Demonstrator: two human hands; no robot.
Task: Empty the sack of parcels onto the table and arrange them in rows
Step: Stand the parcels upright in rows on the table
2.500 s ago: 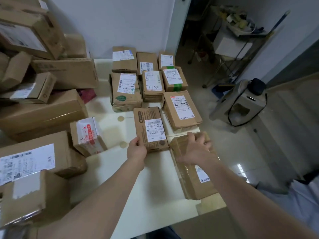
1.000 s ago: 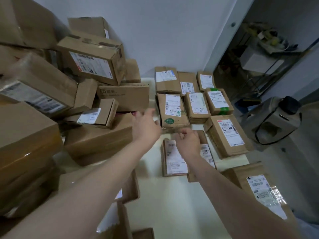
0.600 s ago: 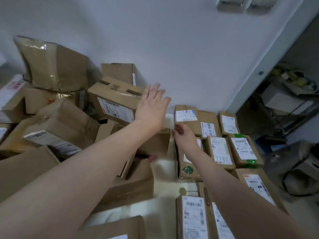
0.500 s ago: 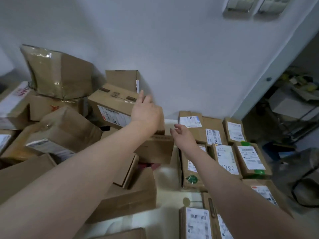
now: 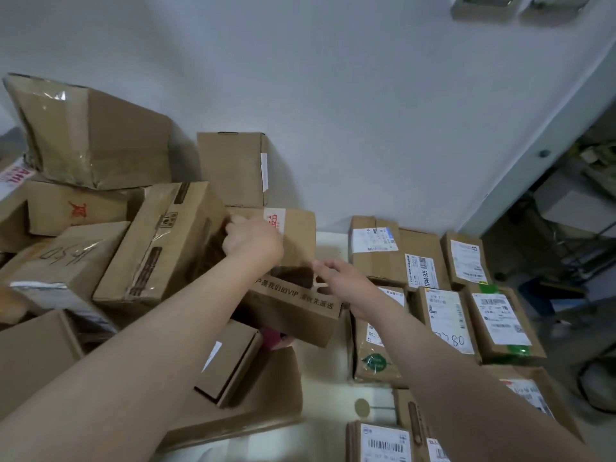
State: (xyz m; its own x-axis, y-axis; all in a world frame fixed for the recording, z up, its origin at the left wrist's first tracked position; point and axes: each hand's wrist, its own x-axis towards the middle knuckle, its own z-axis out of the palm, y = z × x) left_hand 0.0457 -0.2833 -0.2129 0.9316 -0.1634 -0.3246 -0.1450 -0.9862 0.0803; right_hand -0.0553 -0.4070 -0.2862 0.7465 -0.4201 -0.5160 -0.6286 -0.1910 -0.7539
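Note:
A heap of brown parcels [image 5: 160,245] fills the left of the white table [image 5: 328,388]. My left hand [image 5: 253,243] grips the left end of a small brown box with a red-and-white label [image 5: 293,231], which sits above a long box printed with dark characters [image 5: 296,305]. My right hand [image 5: 340,278] reaches in from the right with fingers extended, just at the lower right corner of that small box. On the right, labelled parcels lie flat in rows [image 5: 443,315]. No sack is visible.
A large taped box [image 5: 90,138] and an upright box [image 5: 233,168] lean against the white wall behind the heap. A small flat box [image 5: 230,361] lies in front. Past the table's right edge is a doorway with shelving [image 5: 573,208].
My left hand left the top of the big taped box, which has tipped left, and took hold of the small box behind it. My right hand moved up toward that box.

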